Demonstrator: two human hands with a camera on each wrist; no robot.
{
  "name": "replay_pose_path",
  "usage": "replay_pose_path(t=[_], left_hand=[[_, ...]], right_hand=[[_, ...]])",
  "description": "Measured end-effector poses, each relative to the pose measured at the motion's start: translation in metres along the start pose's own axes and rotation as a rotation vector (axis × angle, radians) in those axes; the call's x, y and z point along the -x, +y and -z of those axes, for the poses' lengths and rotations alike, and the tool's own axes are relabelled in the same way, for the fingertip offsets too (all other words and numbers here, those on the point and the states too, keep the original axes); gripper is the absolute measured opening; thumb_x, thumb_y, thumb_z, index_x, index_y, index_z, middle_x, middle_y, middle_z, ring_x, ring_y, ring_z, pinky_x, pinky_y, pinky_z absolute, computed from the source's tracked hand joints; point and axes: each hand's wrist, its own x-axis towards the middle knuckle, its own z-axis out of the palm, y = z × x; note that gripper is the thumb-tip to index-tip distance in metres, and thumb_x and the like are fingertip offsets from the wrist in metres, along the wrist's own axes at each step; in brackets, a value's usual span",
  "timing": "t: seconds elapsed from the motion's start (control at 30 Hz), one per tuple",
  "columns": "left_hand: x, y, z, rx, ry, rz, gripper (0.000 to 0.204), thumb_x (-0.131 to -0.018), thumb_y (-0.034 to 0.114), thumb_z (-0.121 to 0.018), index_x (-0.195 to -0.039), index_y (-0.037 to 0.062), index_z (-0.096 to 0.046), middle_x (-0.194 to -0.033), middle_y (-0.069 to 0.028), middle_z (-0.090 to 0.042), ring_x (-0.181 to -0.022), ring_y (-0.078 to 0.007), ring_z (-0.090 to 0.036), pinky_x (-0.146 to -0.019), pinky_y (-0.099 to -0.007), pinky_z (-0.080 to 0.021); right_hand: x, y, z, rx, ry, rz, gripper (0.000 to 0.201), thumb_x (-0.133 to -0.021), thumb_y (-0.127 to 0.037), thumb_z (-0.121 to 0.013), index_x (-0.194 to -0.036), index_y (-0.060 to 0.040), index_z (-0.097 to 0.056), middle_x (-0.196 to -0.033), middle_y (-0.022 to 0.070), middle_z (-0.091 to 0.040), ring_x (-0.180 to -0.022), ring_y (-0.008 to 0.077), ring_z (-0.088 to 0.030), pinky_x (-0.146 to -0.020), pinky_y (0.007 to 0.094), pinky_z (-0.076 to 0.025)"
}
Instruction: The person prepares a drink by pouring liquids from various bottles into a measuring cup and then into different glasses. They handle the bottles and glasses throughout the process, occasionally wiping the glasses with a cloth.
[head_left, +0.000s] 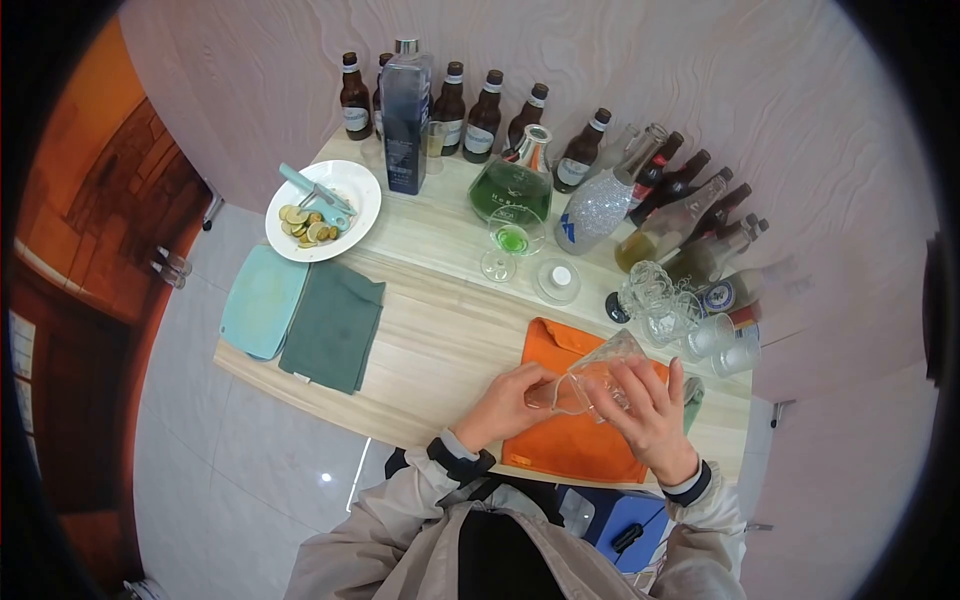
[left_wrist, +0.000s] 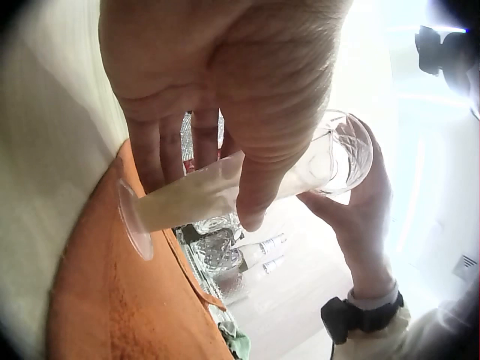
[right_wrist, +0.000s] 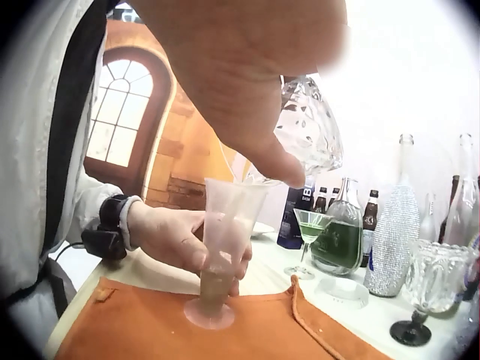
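My left hand [head_left: 498, 408] grips the lower part of a tall footed glass [right_wrist: 226, 244], thumb on one side and fingers on the other. Cloudy pale liquid shows inside this glass in the left wrist view, and its round foot [right_wrist: 208, 313] is at the orange cloth [right_wrist: 142, 330]. Above its mouth, my right hand [head_left: 648, 412] holds a clear patterned glass vessel [right_wrist: 309, 131], tilted with its lip close to the tall glass's rim. Fingers of the right hand partly hide the vessel in the head view.
Behind the cloth stand a stemmed glass with green liquid [head_left: 512, 238], a green decanter [head_left: 500, 190] and a glittery bottle [head_left: 597, 208]. Several clear glasses [head_left: 708, 335] are at the right. A white plate [head_left: 365, 205], cutting board [head_left: 262, 300] and dark green cloth [head_left: 335, 325] lie left.
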Motion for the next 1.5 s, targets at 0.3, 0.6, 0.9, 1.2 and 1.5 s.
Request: replay_pose_path(t=[0.3,0.6,0.9,1.2,1.5], left_hand=[[0.001,-0.005,-0.003,0.022,0.032,-0.037,0.038,-0.078,0.005,-0.087,-0.111,0.0012,-0.067,-0.101,-0.0101,-0.068,-0.089,-0.0205,-0.069,-0.079,-0.0323,-0.056],[0.000,-0.002,-0.002,0.009,0.018,-0.030,0.037,-0.079,0.006,-0.087,-0.111,0.0017,-0.067,-0.099,-0.0091,-0.067,-0.085,-0.0187,-0.067,-0.076,-0.0307,-0.055],[0.002,-0.006,-0.004,0.042,0.014,-0.012,0.036,-0.080,0.004,-0.086,-0.111,0.0014,-0.067,-0.100,-0.0074,-0.067,-0.088,-0.0163,-0.067,-0.078,-0.0302,-0.056],[0.001,-0.005,-0.002,0.058,0.002,0.001,0.039,-0.078,0.010,-0.088,-0.111,0.0028,-0.069,-0.099,-0.0111,-0.070,-0.088,-0.0268,-0.070,-0.077,-0.0358,-0.056],[0.002,-0.007,-0.003,0.031,-0.013,0.011,0.037,-0.080,0.000,-0.084,-0.113,0.0007,-0.068,-0.102,-0.0066,-0.066,-0.091,-0.0145,-0.067,-0.082,-0.0286,-0.056]], right_hand=[[0.007,0.004,0.001,0.082,0.030,0.051,0.053,-0.089,-0.020,-0.071,-0.141,-0.0301,-0.061,-0.141,0.0045,-0.058,-0.132,0.0249,-0.057,-0.124,0.0663,-0.021],[0.005,-0.001,-0.001,-0.173,0.017,-0.128,0.055,-0.083,-0.011,-0.072,-0.135,-0.0243,-0.066,-0.138,0.0090,-0.059,-0.133,0.0302,-0.054,-0.123,0.0658,-0.025],[0.009,0.008,-0.019,-0.553,0.062,-0.513,0.076,-0.064,-0.005,-0.086,-0.137,-0.0102,-0.063,-0.134,0.0155,-0.057,-0.125,0.0372,-0.055,-0.119,0.0609,-0.033],[0.044,-0.007,-0.063,-0.348,-0.214,-0.442,0.083,-0.063,-0.010,-0.090,-0.140,-0.0086,-0.058,-0.127,0.0177,-0.057,-0.124,0.0385,-0.053,-0.119,0.0612,-0.033],[0.057,-0.007,-0.061,-0.492,-0.255,-0.432,0.077,-0.073,-0.016,-0.087,-0.141,-0.0091,-0.054,-0.123,0.0184,-0.056,-0.120,0.0407,-0.055,-0.116,0.0633,-0.035]])
